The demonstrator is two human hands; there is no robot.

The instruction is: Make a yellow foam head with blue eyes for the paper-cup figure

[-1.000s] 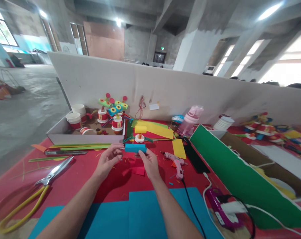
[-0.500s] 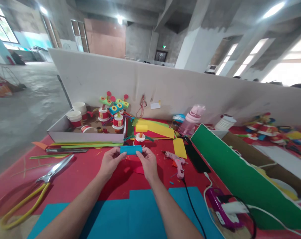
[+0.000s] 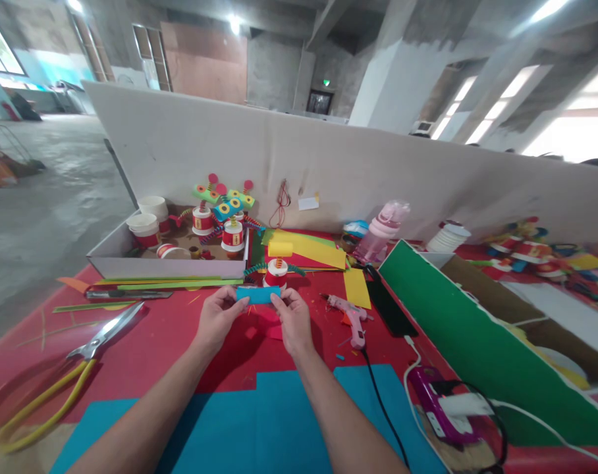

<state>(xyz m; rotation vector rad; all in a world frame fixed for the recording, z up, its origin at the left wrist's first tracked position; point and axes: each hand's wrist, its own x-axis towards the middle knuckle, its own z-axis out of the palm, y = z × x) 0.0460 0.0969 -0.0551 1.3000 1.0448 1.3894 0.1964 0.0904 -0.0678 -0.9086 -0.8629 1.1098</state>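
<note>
A small piece of blue paper (image 3: 258, 295), curved like a roll, is stretched between my two hands above the red tabletop. My left hand (image 3: 220, 315) pinches its left end, thumb in front. At the right end, my right hand (image 3: 293, 317) grips it the same way. Just behind the paper stands a paper cup figure (image 3: 278, 268) with green folded-paper arms and a yellow paper roll (image 3: 280, 249) on top; its lower part is hidden by the blue paper. A pink glue gun (image 3: 352, 319) lies to the right of my right hand.
Large yellow-handled scissors (image 3: 89, 352) and a utility knife (image 3: 128, 295) lie at left. A box (image 3: 168, 268) behind them holds cups and finished figures. Blue sheets (image 3: 224, 421) cover the front. At right are a phone (image 3: 390, 309), purple power strip (image 3: 440, 405), cables and green-sided box (image 3: 477, 342).
The view has shifted slightly. Both hands still hold the blue paper in nearly the same place, its front face a little changed in tilt.
</note>
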